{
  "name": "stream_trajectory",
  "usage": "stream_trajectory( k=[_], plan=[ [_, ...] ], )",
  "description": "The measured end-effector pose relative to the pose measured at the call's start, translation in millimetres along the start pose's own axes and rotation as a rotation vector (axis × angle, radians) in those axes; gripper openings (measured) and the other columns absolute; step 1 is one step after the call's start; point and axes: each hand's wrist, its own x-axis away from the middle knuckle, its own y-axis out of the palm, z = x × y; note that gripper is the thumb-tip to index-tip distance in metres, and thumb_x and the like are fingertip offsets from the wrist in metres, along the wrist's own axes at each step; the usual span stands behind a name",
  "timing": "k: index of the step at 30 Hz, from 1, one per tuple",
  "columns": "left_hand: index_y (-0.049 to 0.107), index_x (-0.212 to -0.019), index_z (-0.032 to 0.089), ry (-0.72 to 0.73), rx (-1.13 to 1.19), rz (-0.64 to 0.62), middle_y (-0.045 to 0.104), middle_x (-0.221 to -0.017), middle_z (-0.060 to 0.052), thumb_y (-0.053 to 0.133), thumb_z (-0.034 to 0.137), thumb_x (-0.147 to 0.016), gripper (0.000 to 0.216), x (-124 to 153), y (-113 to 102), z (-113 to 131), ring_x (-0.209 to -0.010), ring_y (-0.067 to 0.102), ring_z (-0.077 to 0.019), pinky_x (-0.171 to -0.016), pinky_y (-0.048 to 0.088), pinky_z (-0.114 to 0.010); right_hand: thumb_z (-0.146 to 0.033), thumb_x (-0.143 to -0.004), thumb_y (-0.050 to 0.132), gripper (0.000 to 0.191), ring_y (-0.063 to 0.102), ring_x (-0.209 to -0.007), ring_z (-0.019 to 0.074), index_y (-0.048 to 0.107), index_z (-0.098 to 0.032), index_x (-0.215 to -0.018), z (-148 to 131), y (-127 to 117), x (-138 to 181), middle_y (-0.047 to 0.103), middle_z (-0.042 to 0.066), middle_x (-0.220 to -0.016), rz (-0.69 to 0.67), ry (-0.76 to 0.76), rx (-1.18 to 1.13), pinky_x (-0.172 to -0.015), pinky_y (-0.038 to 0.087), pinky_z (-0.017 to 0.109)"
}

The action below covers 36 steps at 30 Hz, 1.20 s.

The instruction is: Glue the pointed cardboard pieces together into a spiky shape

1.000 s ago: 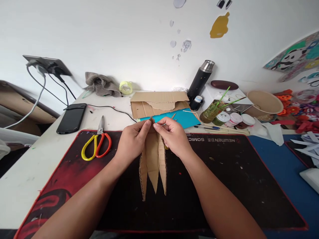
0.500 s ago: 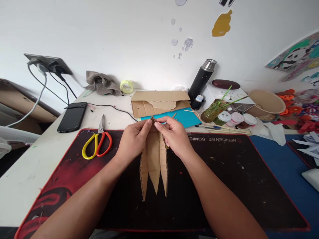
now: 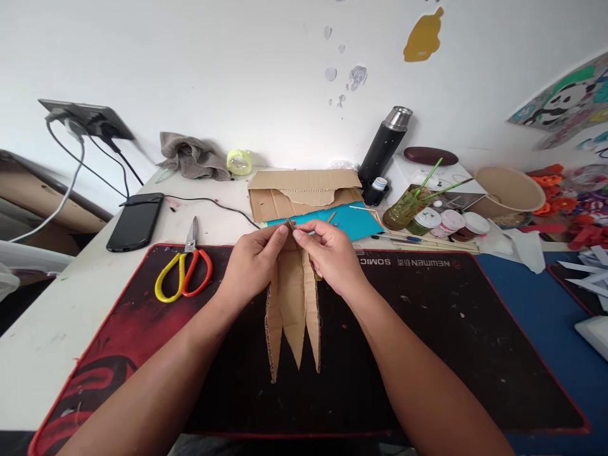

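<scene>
Both hands meet at the top of a brown cardboard piece [image 3: 292, 316] cut into three long downward points, held over a black and red desk mat [image 3: 427, 342]. My left hand [image 3: 251, 263] pinches the piece's top end from the left, fingers closed. My right hand [image 3: 330, 256] pinches the same top end from the right, and something small and yellowish shows under its palm, too hidden to name. The cardboard's pointed tips hang toward me, close to the mat.
Yellow and orange scissors [image 3: 184, 273] lie on the mat's left corner, a black phone [image 3: 135, 221] beyond them. Behind the hands are a cardboard sheet [image 3: 304, 190] and blue paper [image 3: 354, 223]. A black flask [image 3: 384, 149], paint jars [image 3: 449, 223], a brush jar [image 3: 403, 212] and a paper bowl [image 3: 510, 193] crowd the right.
The hands and cardboard have kept their grip and place; only the view has shifted slightly, with everything a little higher in the picture.
</scene>
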Motion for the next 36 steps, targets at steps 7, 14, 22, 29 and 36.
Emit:
stream_trajectory(
  k=[7, 14, 22, 29, 36],
  plan=[
    [0.085, -0.104, 0.021, 0.001, 0.031, 0.016, 0.084, -0.105, -0.006, 0.063, 0.047, -0.099, 0.035, 0.5, 1.9, -0.4, -0.106, 0.074, -0.0298, -0.095, 0.054, -0.035, -0.06, -0.093, 0.073, 0.037, 0.03, -0.041, 0.0086, 0.069, -0.024, -0.101, 13.2, 1.8, -3.5, 0.038, -0.01, -0.052, 0.0, -0.055, 0.043, -0.042, 0.02, 0.026],
    [0.085, -0.112, 0.022, -0.054, 0.256, -0.013, 0.082, -0.119, -0.008, 0.068, 0.059, -0.096, 0.044, 0.9, 5.2, -6.0, -0.123, 0.07, -0.0314, -0.112, 0.049, -0.04, -0.062, -0.09, 0.077, 0.039, 0.031, -0.04, 0.0082, 0.067, -0.024, -0.098, 8.9, 3.9, -2.7, 0.04, -0.011, -0.052, -0.009, -0.022, -0.031, -0.041, 0.021, 0.025],
    [0.083, -0.117, 0.019, -0.187, 0.487, -0.01, 0.083, -0.116, -0.012, 0.072, 0.057, -0.092, 0.046, -0.2, 13.0, -4.7, -0.127, 0.069, -0.0327, -0.109, 0.053, -0.042, -0.061, -0.089, 0.078, 0.039, 0.03, -0.04, 0.0078, 0.067, -0.024, -0.096, 7.9, 3.1, -2.9, 0.04, -0.011, -0.053, -0.01, -0.022, -0.03, -0.04, 0.02, 0.025],
    [0.083, -0.113, 0.017, -0.304, 0.648, 0.033, 0.084, -0.111, -0.01, 0.076, 0.048, -0.086, 0.041, 1.0, 18.0, 1.0, -0.113, 0.076, -0.0316, -0.101, 0.058, -0.041, -0.057, -0.09, 0.078, 0.035, 0.033, -0.04, 0.0079, 0.068, -0.024, -0.096, 8.0, 5.6, -1.9, 0.04, -0.011, -0.053, -0.012, -0.017, -0.06, -0.04, 0.024, 0.025],
    [0.082, -0.105, 0.019, -0.249, 0.573, 0.081, 0.083, -0.112, -0.008, 0.073, 0.047, -0.088, 0.034, 2.1, 17.6, 2.7, -0.114, 0.074, -0.0298, -0.102, 0.058, -0.038, -0.061, -0.088, 0.079, 0.041, 0.032, -0.041, 0.0084, 0.072, -0.024, -0.104, 1.2, 6.9, 0.3, 0.043, -0.01, -0.054, -0.008, 0.014, -0.063, -0.04, 0.024, 0.025]
  ],
)
